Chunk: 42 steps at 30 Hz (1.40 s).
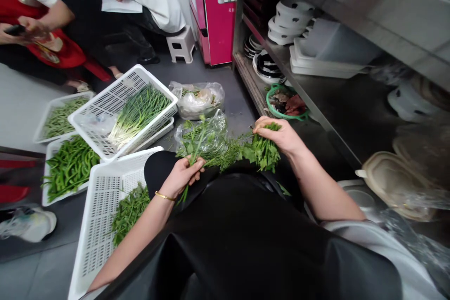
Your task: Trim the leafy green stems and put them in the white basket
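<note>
Grey kitchen floor (pixel 228 89) is running under everything, with a black apron (pixel 246 234) filling the near foreground. Just beyond it, the left grip (pixel 183 176) is closing around one leafy stalk (pixel 197 147), while the right grip (pixel 281 136) is clenching a bunch of green leaves (pixel 264 153). Both are hanging over the lap, beside a clear bag of herbs (pixel 213 131).

To the left, four white baskets are sitting:
- The near basket (pixel 101 206) is holding cut greens.
- The pepper basket (pixel 66 168) is partly covered.
- The scallion basket (pixel 119 98) is tilting on top.
- The far basket (pixel 59 115) is lying farthest out.

A fifth rim is peeking out beneath the scallions.

Farther off are standing a second bag (pixel 198 98), one white stool (pixel 181 44) and a pink cabinet (pixel 218 14). On the right, a steel shelf (pixel 337 103) is carrying plate stacks too blurred to count, plus one green colander (pixel 285 103). Two other people are showing far left, cropped by the frame.
</note>
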Each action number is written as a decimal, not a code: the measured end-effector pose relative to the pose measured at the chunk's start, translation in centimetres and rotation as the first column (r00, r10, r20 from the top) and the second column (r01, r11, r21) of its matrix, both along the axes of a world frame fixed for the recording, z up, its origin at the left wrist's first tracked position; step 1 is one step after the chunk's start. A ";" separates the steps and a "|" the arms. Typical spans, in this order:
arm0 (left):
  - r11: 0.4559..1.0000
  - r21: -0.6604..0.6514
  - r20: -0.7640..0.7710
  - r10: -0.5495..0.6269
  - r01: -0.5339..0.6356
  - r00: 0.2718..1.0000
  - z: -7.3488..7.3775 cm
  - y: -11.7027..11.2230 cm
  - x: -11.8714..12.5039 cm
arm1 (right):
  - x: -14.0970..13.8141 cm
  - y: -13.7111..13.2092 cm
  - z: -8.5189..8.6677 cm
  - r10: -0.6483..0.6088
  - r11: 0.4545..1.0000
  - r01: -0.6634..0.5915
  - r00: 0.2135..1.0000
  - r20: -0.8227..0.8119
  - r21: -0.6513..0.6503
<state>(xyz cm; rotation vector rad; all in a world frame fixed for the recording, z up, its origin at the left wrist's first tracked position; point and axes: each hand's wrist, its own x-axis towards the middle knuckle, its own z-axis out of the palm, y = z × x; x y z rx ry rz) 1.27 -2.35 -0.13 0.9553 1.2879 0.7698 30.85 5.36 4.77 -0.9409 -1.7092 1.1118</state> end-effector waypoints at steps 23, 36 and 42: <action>0.999 -0.043 0.309 0.003 0.011 0.951 0.5 0.6 1.4 | -4.6 -1.4 -1.9 -0.238 0.831 -0.352 0.474 0.848 0.431; 0.999 0.005 0.339 0.049 -0.054 0.940 2.0 0.2 1.6 | -6.4 -1.1 0.7 -0.173 0.817 -0.452 0.401 0.900 0.358; 1.000 0.000 0.337 -0.002 0.002 0.941 2.3 -0.6 1.3 | -5.8 0.5 0.0 0.145 0.800 -0.558 0.538 0.830 0.221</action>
